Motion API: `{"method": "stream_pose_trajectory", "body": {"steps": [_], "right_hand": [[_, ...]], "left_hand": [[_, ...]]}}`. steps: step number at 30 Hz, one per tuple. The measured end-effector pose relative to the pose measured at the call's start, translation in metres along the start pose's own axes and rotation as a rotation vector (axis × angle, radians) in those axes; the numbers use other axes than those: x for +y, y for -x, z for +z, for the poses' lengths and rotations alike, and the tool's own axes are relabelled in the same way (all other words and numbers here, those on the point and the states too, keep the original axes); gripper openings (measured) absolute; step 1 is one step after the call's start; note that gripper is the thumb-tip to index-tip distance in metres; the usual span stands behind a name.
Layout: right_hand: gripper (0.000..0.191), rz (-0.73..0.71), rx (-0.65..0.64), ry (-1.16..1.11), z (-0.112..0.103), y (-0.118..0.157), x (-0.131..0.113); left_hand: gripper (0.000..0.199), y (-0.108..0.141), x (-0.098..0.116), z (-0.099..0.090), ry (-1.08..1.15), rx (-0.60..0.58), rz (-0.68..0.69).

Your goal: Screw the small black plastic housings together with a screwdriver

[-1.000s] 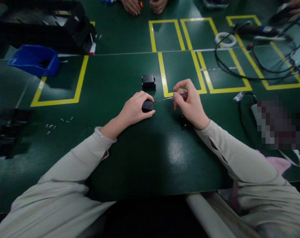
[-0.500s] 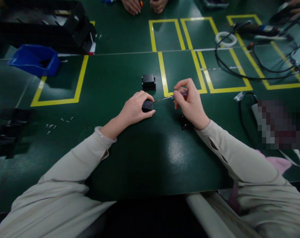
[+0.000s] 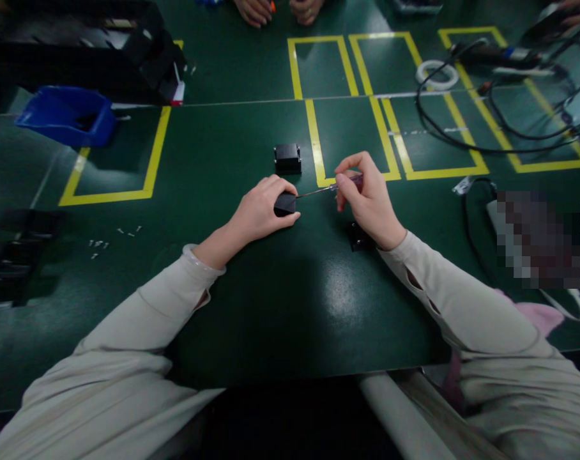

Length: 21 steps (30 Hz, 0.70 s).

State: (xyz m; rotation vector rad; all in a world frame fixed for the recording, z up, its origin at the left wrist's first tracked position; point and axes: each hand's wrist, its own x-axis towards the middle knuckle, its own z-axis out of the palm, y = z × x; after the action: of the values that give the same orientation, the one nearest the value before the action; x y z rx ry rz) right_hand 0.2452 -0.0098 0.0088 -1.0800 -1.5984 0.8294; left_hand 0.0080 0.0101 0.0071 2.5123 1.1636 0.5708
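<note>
My left hand (image 3: 264, 207) is closed around a small black block (image 3: 285, 205) on the green table, thumb at its near side and fingers over the far side. In my right hand (image 3: 366, 198) is a screwdriver (image 3: 319, 190), gripped by its handle. Its thin shaft points left, and the tip meets the block's right side. A second black block (image 3: 288, 159) with small shiny bits at its sides stands just beyond my left hand. Partly hidden under my right wrist lies another black part (image 3: 359, 237).
Several small screws (image 3: 97, 244) lie at left, near black parts (image 3: 19, 252). A blue bin (image 3: 67, 115) and a black rack (image 3: 146, 57) stand back left. Cables (image 3: 434, 131) and a white ring (image 3: 437, 76) lie back right. Another person's hands (image 3: 256, 11) rest at the far side.
Almost nothing differs. The fingers of my right hand have shifted very slightly on the screwdriver handle; the block and my left hand stay in place.
</note>
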Motion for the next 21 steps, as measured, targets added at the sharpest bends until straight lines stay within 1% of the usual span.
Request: {"method": "stream_pose_trajectory", "body": {"steps": [4, 8, 10, 12, 16, 21], "right_hand": [[0.024, 0.023, -0.002, 0.010, 0.0001, 0.0004, 0.0016], [0.015, -0.007, -0.006, -0.010, 0.0000, 0.0007, -0.0006], [0.014, -0.012, -0.009, -0.014, -0.0002, 0.0004, -0.0016], [0.015, -0.006, -0.012, -0.016, -0.0004, 0.0002, -0.0018], [0.023, 0.007, -0.016, -0.010, -0.0006, 0.0001, -0.0003], [0.020, 0.001, -0.016, 0.002, -0.0010, 0.0004, -0.0011]], "left_hand": [[0.030, -0.0002, -0.0002, 0.0005, 0.001, 0.006, 0.004], [0.031, -0.0008, 0.0004, 0.0000, -0.005, 0.004, 0.002], [0.031, -0.0009, 0.0008, -0.0003, -0.003, 0.002, -0.002], [0.031, -0.0007, 0.0010, -0.0004, -0.001, 0.001, -0.004], [0.030, -0.0002, 0.0015, -0.0008, 0.005, 0.000, -0.006], [0.030, -0.0007, 0.0026, -0.0016, 0.012, -0.010, -0.016]]}}
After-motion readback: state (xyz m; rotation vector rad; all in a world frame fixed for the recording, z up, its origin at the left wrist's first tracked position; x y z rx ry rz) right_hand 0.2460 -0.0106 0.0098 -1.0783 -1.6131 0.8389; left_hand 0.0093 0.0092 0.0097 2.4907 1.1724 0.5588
